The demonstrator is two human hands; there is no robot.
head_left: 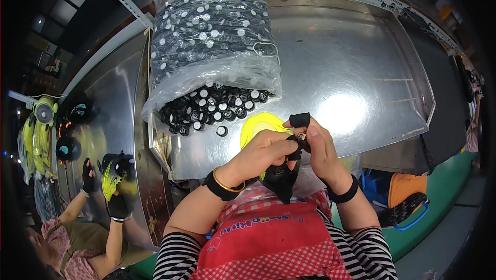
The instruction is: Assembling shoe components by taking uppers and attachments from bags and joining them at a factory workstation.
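My left hand (266, 150) and my right hand (321, 148) meet just past the table's front edge, both closed. A small dark part (301, 137) with a glint of metal is pinched between their fingertips; its kind is mostly hidden. Beneath my left hand lies a curved yellow-green and black shell-like piece (258, 124), its yellow side on the metal and its black pointed end (282, 182) hanging toward my apron. My left fingers cover its middle, apparently gripping it. Black wrapping covers a finger of my right hand.
A clear plastic bag (212, 65) spills black round caps (198, 125) with white centres onto the metal table (325, 47). Raised rims border the table. At left, a co-worker's gloved hands hold a yellow-and-black piece (110, 176). An orange-and-blue chair (408, 192) stands at right.
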